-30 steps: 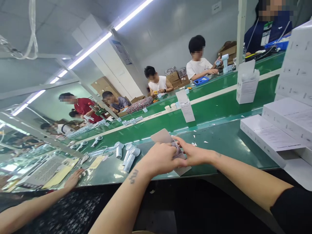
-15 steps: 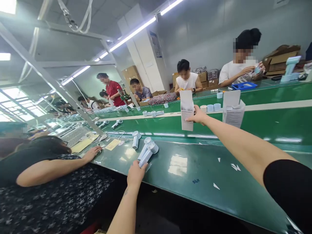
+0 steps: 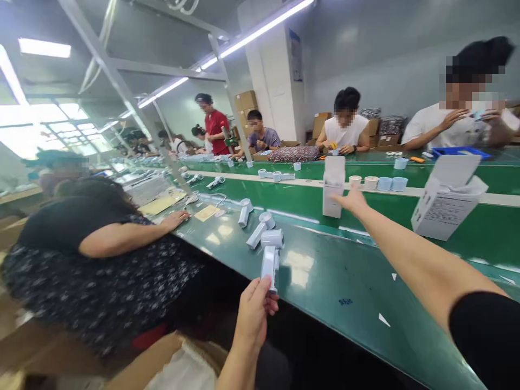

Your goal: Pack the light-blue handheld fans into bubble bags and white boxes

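Note:
My left hand (image 3: 255, 309) grips the handle of a light-blue hair-dryer-shaped device (image 3: 268, 260), its round head upward, over the near edge of the green bench. Two similar pale-blue devices (image 3: 245, 212) lie just beyond it. My right hand (image 3: 354, 201) reaches across to a small white open-topped carton (image 3: 332, 208) standing on the green belt, lid flap raised. The thumb lies against the carton's front; the other fingers are partly hidden or blurred. To the right is a second white carton (image 3: 444, 208), open and tilted, with a white bag showing at its top.
Several round cups (image 3: 384, 184) stand on the belt behind my right hand. Paper scraps (image 3: 384, 319) lie on the bench (image 3: 325, 260). At left sits a co-worker with an arm (image 3: 134, 235) on the bench. Other people work across the belt. A cardboard box (image 3: 162, 352) is below.
My left hand has lifted a device off the bench and brought it closer and to the right. My right hand stays at the carton. The view has swung left.

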Tool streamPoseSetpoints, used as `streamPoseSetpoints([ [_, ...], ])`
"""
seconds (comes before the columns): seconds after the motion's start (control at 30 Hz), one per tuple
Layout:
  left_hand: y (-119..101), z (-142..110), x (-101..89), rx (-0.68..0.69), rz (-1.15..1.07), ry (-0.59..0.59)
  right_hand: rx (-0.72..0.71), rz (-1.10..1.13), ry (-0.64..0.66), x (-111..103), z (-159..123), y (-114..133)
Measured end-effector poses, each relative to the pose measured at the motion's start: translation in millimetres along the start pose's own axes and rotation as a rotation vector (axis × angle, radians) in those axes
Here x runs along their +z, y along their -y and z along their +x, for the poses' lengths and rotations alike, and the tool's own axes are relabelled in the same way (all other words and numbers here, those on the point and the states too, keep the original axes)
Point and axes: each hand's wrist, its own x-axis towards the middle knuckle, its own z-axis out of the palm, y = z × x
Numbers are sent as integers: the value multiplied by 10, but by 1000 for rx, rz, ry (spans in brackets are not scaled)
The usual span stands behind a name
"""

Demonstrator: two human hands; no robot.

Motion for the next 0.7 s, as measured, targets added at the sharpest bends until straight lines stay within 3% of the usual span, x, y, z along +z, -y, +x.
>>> streamPoseSetpoints([
  [0.03, 57, -190, 39, 5, -82, 0, 48, 34, 32, 31, -256, 86],
  [0.1, 179, -564, 168, 16, -179, -19, 128, 122, 245, 142, -888, 250],
  [0.17, 313, -865, 320, 15, -208, -37, 386, 439, 765, 262, -1585, 377],
  [0.2, 384, -977, 370, 14, -205, -26, 456, 507, 906, 312, -1913, 421],
  [0.23, 455, -1068, 381, 17, -204, 0, 518, 557, 962, 351, -2208, 451],
  [0.3, 582, -1215, 228, 12, -152, 121, 589, 593, 929, 399, -2667, 465],
  [0.33, 631, -1283, 48, 1, -78, 164, 623, 609, 881, 407, -2832, 449],
  [0.4, 692, -1414, -513, -52, 204, 122, 730, 652, 837, 395, -3076, 378],
  [0.47, 731, -1524, -1238, -127, 649, -294, 877, 692, 854, 359, -3281, 274],
  [0.5, 758, -1568, -1604, -166, 724, -439, 955, 700, 874, 343, -3393, 220],
  [0.57, 847, -1631, -2225, -248, 786, -587, 1087, 693, 923, 337, -3647, 123],
  [0.63, 981, -1666, -2610, -313, 819, -634, 1177, 675, 970, 368, -3904, 59],
  [0.7, 1120, -1676, -2769, -336, 826, -631, 1231, 650, 1009, 413, -4099, 32],
])
